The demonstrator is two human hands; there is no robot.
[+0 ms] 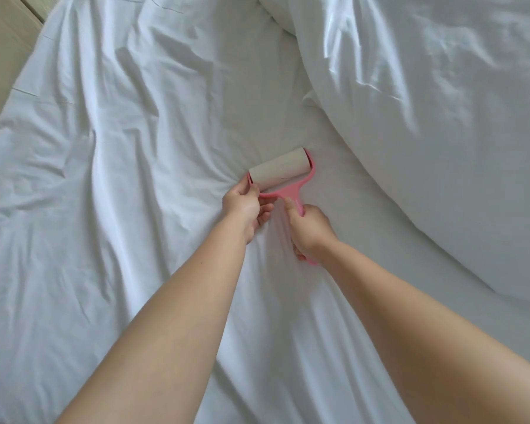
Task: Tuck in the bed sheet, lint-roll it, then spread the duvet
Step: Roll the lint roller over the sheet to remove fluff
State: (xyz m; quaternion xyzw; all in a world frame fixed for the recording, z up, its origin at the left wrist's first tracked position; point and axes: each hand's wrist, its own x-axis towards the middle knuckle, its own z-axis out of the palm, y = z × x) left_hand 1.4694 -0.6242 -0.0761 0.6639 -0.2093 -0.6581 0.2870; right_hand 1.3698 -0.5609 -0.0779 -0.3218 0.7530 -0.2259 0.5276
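A pink lint roller [280,175] lies on the wrinkled white bed sheet [135,148] near the middle of the bed. The right hand [309,231] has its fingers wrapped around the roller's handle; the left hand [247,206] pinches the roll's left end. The bunched white duvet [426,117] is heaped along the bed's right side, just beside the roller. Pale flooring [3,56] shows past the bed's far left corner.
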